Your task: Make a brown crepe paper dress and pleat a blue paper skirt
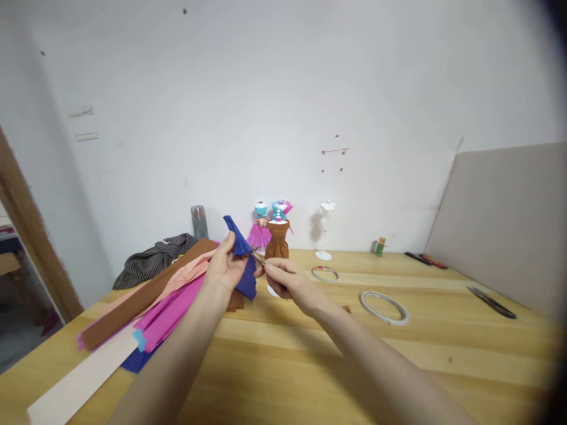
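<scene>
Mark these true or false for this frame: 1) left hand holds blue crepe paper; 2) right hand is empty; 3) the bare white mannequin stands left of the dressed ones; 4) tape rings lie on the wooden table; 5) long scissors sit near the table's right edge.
1) True: the left hand grips a pleated dark blue crepe paper piece.
2) False: the right hand holds a thin metal tool against the paper.
3) False: the bare white mannequin stands right of the brown-dressed mannequin.
4) True: a white tape ring lies on the wooden table.
5) True: the dark scissors lie there.
</scene>
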The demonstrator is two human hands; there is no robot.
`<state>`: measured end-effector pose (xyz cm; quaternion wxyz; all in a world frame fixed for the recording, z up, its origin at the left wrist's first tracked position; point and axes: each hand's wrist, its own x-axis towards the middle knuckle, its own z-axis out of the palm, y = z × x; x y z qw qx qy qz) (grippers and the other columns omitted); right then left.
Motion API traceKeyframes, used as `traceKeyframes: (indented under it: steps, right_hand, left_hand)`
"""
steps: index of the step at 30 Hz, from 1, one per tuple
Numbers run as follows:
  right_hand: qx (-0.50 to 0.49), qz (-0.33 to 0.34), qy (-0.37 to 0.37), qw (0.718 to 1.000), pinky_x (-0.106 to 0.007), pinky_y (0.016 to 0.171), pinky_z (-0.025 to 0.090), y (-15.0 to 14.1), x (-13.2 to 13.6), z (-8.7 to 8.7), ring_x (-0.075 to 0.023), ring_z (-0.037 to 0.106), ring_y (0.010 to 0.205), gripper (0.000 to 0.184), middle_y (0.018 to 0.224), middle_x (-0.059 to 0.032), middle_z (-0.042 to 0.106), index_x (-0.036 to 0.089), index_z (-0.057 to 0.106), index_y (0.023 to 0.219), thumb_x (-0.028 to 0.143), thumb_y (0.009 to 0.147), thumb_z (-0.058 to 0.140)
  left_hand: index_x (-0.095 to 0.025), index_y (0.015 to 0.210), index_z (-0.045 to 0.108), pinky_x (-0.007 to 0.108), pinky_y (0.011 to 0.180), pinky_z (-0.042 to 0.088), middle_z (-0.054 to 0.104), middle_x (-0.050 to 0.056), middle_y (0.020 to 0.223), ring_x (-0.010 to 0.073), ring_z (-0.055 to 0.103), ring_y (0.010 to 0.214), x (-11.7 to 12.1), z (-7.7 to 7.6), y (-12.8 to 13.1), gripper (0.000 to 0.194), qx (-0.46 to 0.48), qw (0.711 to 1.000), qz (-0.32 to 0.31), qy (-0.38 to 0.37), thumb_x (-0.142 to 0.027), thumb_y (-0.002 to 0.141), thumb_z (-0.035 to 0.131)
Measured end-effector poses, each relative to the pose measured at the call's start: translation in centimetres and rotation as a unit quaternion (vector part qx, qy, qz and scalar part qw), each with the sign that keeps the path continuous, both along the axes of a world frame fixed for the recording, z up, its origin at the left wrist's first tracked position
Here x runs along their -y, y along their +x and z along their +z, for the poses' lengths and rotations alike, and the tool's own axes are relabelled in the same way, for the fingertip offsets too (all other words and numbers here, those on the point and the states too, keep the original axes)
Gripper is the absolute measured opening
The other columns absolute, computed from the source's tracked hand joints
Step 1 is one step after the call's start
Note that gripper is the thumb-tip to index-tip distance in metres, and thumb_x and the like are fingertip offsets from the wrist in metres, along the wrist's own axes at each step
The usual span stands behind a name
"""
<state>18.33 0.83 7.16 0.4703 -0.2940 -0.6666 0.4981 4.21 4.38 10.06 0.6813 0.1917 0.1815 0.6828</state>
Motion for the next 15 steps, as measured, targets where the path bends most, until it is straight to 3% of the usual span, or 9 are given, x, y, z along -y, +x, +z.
traceKeyframes:
  steps: [7, 15]
  right_hand:
    - [0.049, -0.077, 0.059, 0.994, -0.022, 0.043, 0.019, -1.1, -0.2, -1.0, -0.0078, 0.027, 0.042, 0.031, 0.046, 0.0067, 0.031, 0.016, 0.055, 0.068, 0.042, 0.08, 0.045]
    - [0.119, -0.187, 0.172, 0.96, -0.024, 0.053, 0.028, -1.8, -0.2, -1.9, -0.0108, 0.039, 0.056, 0.032, 0.057, 0.0029, 0.039, 0.017, 0.045, 0.061, 0.039, 0.084, 0.04]
  left_hand:
    - [-0.014, 0.071, 0.059, 0.025, 0.06, 0.049, 0.067, 0.002, 0.068, 0.0119, 0.06, 0.059, 0.3, -0.2, 0.2, 0.015, -0.02, 1.0, 0.006, -0.013, -0.015, 0.085, 0.053]
    - [-0.012, 0.085, 0.063, 0.022, 0.057, 0.049, 0.068, 0.004, 0.069, 0.0114, 0.061, 0.059, 0.9, 0.3, 0.5, 0.012, -0.005, 1.0, 0.004, -0.023, -0.013, 0.086, 0.051]
